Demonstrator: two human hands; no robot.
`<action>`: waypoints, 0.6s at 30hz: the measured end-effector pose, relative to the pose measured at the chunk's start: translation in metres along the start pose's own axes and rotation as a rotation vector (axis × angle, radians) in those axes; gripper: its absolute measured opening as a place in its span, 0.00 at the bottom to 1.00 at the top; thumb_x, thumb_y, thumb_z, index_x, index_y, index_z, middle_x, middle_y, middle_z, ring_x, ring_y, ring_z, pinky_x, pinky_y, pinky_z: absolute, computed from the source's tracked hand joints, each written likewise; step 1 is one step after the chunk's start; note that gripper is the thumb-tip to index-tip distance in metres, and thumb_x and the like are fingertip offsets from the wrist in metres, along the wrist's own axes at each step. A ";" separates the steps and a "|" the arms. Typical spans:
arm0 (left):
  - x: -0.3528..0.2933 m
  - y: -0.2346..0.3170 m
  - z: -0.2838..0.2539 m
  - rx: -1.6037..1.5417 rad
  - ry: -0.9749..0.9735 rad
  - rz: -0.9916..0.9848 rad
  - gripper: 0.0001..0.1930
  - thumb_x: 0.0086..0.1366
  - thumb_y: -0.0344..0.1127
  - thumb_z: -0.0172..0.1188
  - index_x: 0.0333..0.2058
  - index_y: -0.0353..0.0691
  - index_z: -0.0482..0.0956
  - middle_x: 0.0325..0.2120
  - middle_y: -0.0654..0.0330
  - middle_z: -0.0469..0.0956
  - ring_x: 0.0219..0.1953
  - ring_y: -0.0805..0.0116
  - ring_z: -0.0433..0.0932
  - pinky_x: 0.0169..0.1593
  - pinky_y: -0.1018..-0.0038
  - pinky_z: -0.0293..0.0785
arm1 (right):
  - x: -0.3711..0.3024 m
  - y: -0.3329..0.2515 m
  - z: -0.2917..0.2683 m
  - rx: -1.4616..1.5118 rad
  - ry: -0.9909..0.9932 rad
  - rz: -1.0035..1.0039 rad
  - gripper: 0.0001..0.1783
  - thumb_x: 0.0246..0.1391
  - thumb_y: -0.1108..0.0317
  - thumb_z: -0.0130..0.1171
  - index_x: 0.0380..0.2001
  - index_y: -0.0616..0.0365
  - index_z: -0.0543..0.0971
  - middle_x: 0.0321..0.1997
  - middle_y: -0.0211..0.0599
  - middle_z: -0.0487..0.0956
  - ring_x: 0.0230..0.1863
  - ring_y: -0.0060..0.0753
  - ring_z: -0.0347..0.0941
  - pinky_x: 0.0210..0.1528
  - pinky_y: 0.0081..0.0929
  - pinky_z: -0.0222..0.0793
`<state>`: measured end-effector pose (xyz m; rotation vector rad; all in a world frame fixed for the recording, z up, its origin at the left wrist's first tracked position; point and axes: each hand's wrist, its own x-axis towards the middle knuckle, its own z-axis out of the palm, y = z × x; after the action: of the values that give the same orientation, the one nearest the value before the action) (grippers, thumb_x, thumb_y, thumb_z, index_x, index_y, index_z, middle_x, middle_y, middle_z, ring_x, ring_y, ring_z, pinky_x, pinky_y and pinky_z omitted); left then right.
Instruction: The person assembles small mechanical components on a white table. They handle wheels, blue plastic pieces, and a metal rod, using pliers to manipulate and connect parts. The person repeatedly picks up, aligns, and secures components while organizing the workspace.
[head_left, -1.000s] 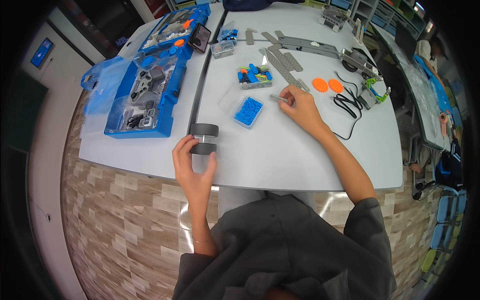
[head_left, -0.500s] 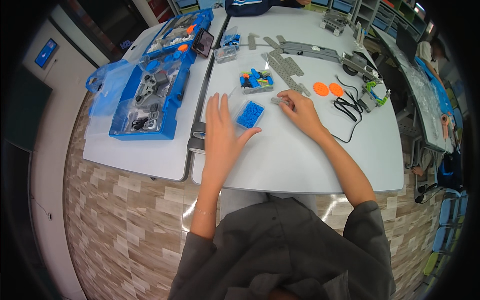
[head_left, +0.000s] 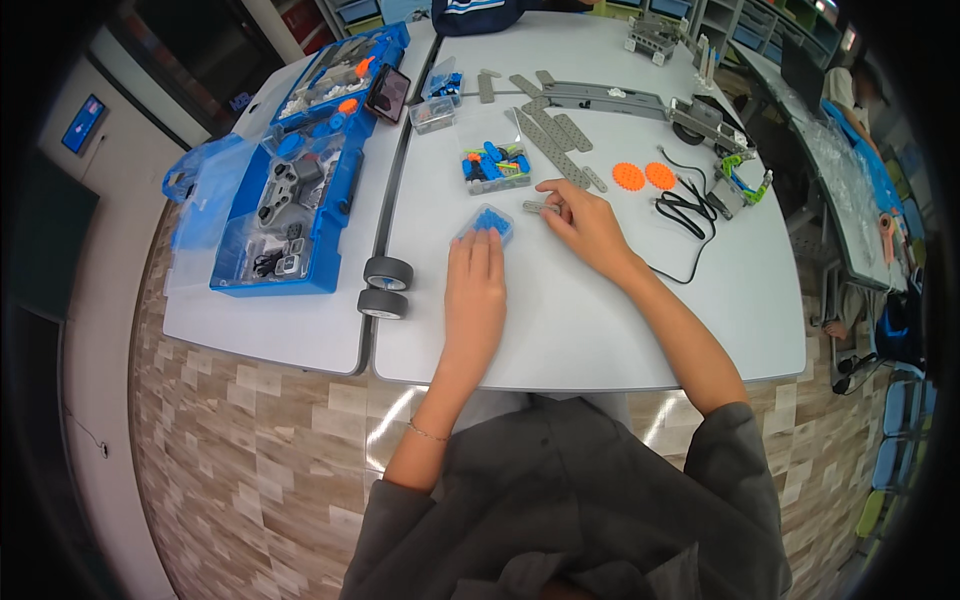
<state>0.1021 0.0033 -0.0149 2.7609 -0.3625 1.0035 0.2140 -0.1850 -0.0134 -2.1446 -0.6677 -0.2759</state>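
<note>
Left hand (head_left: 476, 295), outstretched, grip hidden, overlapped small blue plastic pegs (head_left: 490, 219); at its two o'clock, right hand (head_left: 588, 228) pinched a short grey bar (head_left: 533, 207).

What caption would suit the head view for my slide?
Left hand at a clear box of blue pieces, right hand holding a small gray part.

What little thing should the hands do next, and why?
Maybe the left hand should pinch up one of the small blue pieces. Its fingers are right over their box, while the right hand looks busy, with a small grey piece at its fingertips just beside that box.
</note>
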 end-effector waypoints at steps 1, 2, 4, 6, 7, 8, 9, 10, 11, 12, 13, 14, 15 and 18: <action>-0.001 0.000 0.001 0.082 -0.010 0.041 0.23 0.59 0.18 0.58 0.55 0.27 0.77 0.51 0.47 0.76 0.59 0.47 0.75 0.64 0.57 0.73 | 0.000 0.000 0.000 -0.007 0.001 -0.005 0.17 0.58 0.70 0.64 0.51 0.55 0.79 0.38 0.38 0.83 0.29 0.34 0.78 0.36 0.32 0.76; -0.002 0.000 0.002 0.178 -0.026 0.088 0.23 0.59 0.18 0.57 0.56 0.27 0.76 0.51 0.47 0.76 0.59 0.47 0.75 0.64 0.56 0.73 | 0.000 0.001 0.000 -0.014 0.000 -0.005 0.16 0.58 0.70 0.64 0.50 0.55 0.79 0.38 0.39 0.83 0.30 0.34 0.79 0.36 0.33 0.76; -0.001 -0.006 0.001 0.073 -0.043 0.082 0.22 0.61 0.19 0.58 0.55 0.27 0.76 0.51 0.47 0.76 0.59 0.47 0.75 0.65 0.54 0.72 | 0.000 0.001 0.000 -0.022 -0.003 -0.004 0.14 0.58 0.70 0.64 0.49 0.56 0.81 0.39 0.39 0.83 0.30 0.35 0.79 0.37 0.33 0.76; 0.003 -0.017 -0.002 0.013 -0.056 0.060 0.21 0.62 0.21 0.59 0.55 0.27 0.77 0.51 0.46 0.77 0.59 0.47 0.76 0.66 0.52 0.71 | 0.001 0.001 0.000 -0.019 -0.003 0.000 0.12 0.59 0.70 0.64 0.46 0.56 0.83 0.39 0.38 0.83 0.31 0.35 0.79 0.37 0.33 0.76; 0.006 -0.024 -0.003 -0.004 -0.061 0.038 0.20 0.63 0.22 0.59 0.54 0.27 0.77 0.52 0.46 0.77 0.58 0.47 0.76 0.66 0.52 0.71 | 0.001 0.002 0.000 -0.030 -0.007 -0.004 0.11 0.59 0.70 0.64 0.45 0.55 0.83 0.39 0.38 0.83 0.31 0.36 0.79 0.38 0.33 0.76; 0.010 -0.031 -0.005 -0.023 -0.065 0.015 0.19 0.63 0.23 0.60 0.54 0.27 0.77 0.52 0.46 0.77 0.58 0.47 0.77 0.66 0.52 0.71 | 0.000 0.002 0.000 -0.038 -0.013 -0.003 0.10 0.59 0.70 0.64 0.44 0.55 0.84 0.39 0.37 0.82 0.31 0.36 0.79 0.38 0.33 0.76; 0.013 -0.039 -0.006 0.010 -0.070 0.017 0.18 0.64 0.24 0.61 0.53 0.27 0.78 0.51 0.46 0.78 0.57 0.47 0.77 0.65 0.52 0.71 | 0.000 0.002 0.001 -0.046 -0.021 -0.002 0.10 0.59 0.69 0.64 0.43 0.55 0.85 0.40 0.37 0.82 0.32 0.37 0.79 0.38 0.33 0.76; 0.018 -0.047 -0.008 0.044 -0.074 0.016 0.17 0.64 0.25 0.61 0.52 0.27 0.79 0.50 0.46 0.78 0.56 0.46 0.77 0.65 0.52 0.71 | -0.001 0.002 0.001 -0.045 -0.011 -0.027 0.10 0.59 0.70 0.64 0.43 0.55 0.85 0.39 0.36 0.81 0.31 0.34 0.77 0.38 0.31 0.75; 0.023 -0.054 -0.009 0.084 -0.084 0.007 0.16 0.64 0.26 0.62 0.50 0.26 0.79 0.49 0.46 0.79 0.56 0.46 0.78 0.65 0.52 0.71 | -0.001 0.002 0.002 -0.043 -0.002 -0.054 0.09 0.59 0.70 0.65 0.44 0.55 0.85 0.38 0.35 0.80 0.30 0.32 0.76 0.37 0.29 0.74; 0.027 -0.058 -0.010 0.053 -0.101 -0.007 0.15 0.64 0.26 0.61 0.49 0.26 0.80 0.48 0.46 0.80 0.56 0.48 0.77 0.65 0.52 0.71 | -0.002 0.002 0.003 -0.040 0.006 -0.074 0.09 0.59 0.70 0.65 0.44 0.55 0.86 0.37 0.34 0.79 0.29 0.29 0.74 0.36 0.28 0.73; 0.032 -0.062 -0.011 0.028 -0.126 -0.028 0.14 0.63 0.25 0.61 0.47 0.26 0.80 0.47 0.47 0.80 0.56 0.49 0.77 0.64 0.52 0.70 | -0.002 0.002 0.004 -0.042 0.014 -0.082 0.09 0.59 0.70 0.66 0.43 0.55 0.86 0.38 0.33 0.79 0.29 0.30 0.74 0.36 0.28 0.74; 0.037 -0.064 -0.012 0.004 -0.152 -0.050 0.13 0.63 0.25 0.60 0.45 0.26 0.81 0.46 0.47 0.80 0.57 0.50 0.77 0.64 0.52 0.70 | -0.002 0.003 0.005 -0.043 0.018 -0.080 0.09 0.59 0.69 0.66 0.43 0.54 0.87 0.38 0.33 0.79 0.29 0.30 0.75 0.37 0.28 0.74; 0.044 -0.065 -0.012 0.033 -0.152 -0.045 0.12 0.63 0.25 0.61 0.45 0.27 0.81 0.46 0.48 0.81 0.56 0.50 0.77 0.63 0.53 0.70 | -0.003 0.003 0.006 -0.045 0.022 -0.078 0.09 0.59 0.69 0.67 0.43 0.54 0.87 0.38 0.33 0.79 0.29 0.30 0.75 0.37 0.28 0.74; 0.072 -0.064 -0.005 0.028 -0.092 -0.042 0.11 0.63 0.27 0.63 0.44 0.30 0.82 0.45 0.49 0.82 0.51 0.49 0.79 0.57 0.55 0.73 | -0.003 0.005 0.008 -0.079 0.043 -0.086 0.09 0.59 0.69 0.67 0.42 0.54 0.88 0.38 0.33 0.79 0.30 0.30 0.75 0.37 0.27 0.74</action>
<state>0.1707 0.0535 0.0302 2.8342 -0.3042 0.8804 0.2142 -0.1825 -0.0224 -2.1815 -0.7358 -0.3999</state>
